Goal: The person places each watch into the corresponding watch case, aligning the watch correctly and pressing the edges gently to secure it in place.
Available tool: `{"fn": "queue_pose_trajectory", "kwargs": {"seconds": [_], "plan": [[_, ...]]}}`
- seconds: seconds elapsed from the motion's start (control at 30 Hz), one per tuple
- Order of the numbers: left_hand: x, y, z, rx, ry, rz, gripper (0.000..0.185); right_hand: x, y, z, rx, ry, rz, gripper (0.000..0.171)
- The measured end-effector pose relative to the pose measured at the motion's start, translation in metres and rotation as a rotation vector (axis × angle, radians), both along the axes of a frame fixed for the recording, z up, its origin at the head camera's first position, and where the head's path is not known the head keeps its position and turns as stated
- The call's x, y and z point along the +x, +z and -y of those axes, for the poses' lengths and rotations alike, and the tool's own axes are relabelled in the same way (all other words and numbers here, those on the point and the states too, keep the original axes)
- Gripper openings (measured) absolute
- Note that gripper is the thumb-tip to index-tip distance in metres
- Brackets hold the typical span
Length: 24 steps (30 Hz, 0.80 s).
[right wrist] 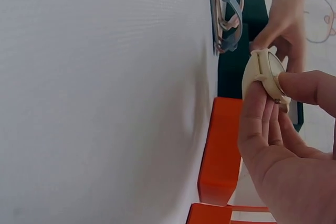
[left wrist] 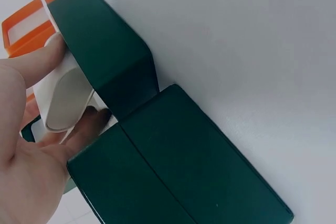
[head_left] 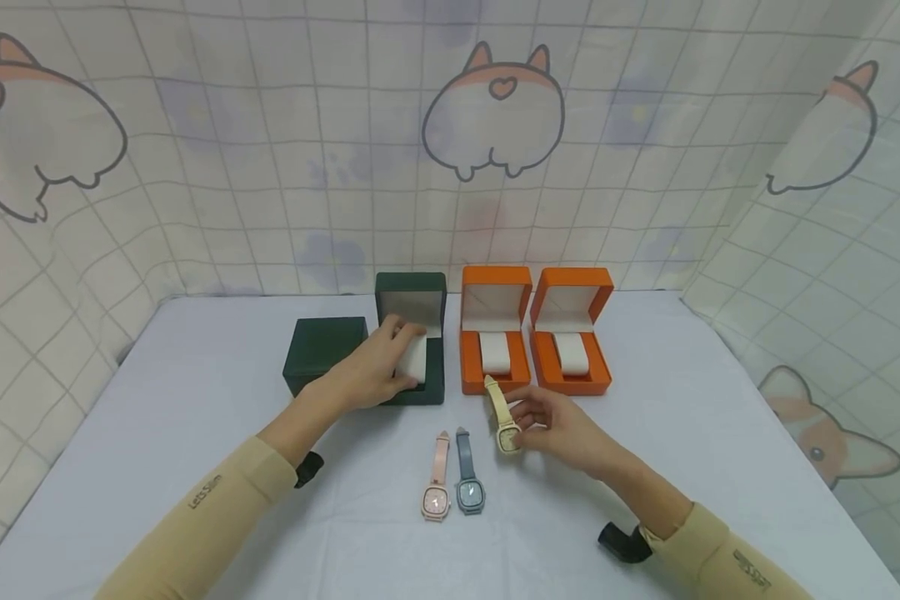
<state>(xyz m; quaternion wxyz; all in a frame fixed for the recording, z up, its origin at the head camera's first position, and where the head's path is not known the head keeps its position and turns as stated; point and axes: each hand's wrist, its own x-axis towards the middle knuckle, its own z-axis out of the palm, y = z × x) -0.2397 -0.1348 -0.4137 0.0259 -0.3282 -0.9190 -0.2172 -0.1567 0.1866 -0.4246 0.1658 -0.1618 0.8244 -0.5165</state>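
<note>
Four boxes [head_left: 412,342], three watches [head_left: 471,475] — right hand [head_left: 562,429] pinches one, left hand [head_left: 375,367] grips cushion [head_left: 414,360].

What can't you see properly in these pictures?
- Closed dark green box: its inside, in every view; the lid hides it.
- White cushion in the open green box: mostly covered by the left hand in the head view.
- Cream watch: dial too small in the head view, edge-on at the right wrist, pinched by the right hand.

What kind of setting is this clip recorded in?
Probably a staged tabletop recording booth, not a shop: a cartoon-print curtain encloses a white-covered table laid with watch boxes and loose watches.
</note>
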Motion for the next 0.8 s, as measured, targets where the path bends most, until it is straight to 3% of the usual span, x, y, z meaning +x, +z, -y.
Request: {"fn": "queue_pose_trajectory", "kwargs": {"seconds": [0.37,0.6,0.8], "plan": [[0.006,0.003,0.002,0.084,0.089,0.114,0.074,-0.006,-0.002,0.006,-0.071,-0.028,0.018,0.05],[0.006,0.002,0.002,0.172,0.123,0.105,0.089,-0.011,-0.004,0.01,-0.111,-0.03,0.043,0.052],[0.01,0.0,0.001,0.294,0.109,0.125,0.085,-0.014,-0.002,0.015,-0.151,-0.04,0.066,0.053]]}}
